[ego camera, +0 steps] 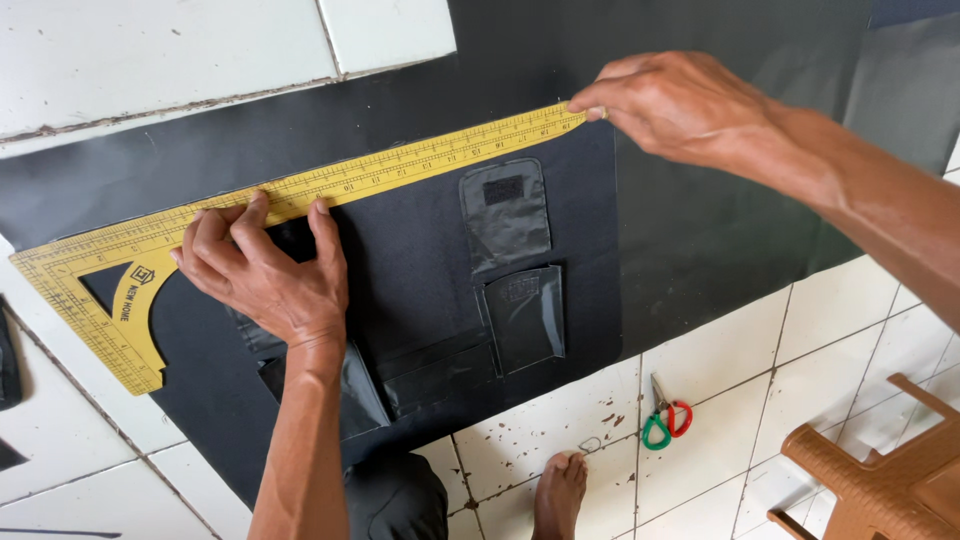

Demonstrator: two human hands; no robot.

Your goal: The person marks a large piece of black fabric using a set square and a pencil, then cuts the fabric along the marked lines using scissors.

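A long yellow L-shaped tailor's square with printed scales (330, 180) lies across a black rectangular fabric panel with sewn-on pockets (430, 290), which rests on a larger sheet of black material (700, 230) spread over the white tiled floor (560, 430). The left hand (265, 275) lies flat on the square near its corner, fingers (325, 225) spread and pressing the blade down. The right hand (670, 105) is at the far tip of the long arm, its fingertips pressed together there — whether they pinch the ruler alone or also a small marking tool I cannot tell.

The long arm runs along the upper edge of the pocketed panel, so the step in hand looks like squaring or aligning the ruler to that edge before a line is marked or measured. By my reading, the next move calls for steady downward pressure from the left hand so the blade does not pivot, and a fine adjustment at the right end until the edge and the panel's border agree.

Small scissors with one green and one red handle loop (668, 418) lie on the tiles near the person's bare foot (560, 490) — apart from the work. A brown plastic chair (890, 470) stands at the lower right.
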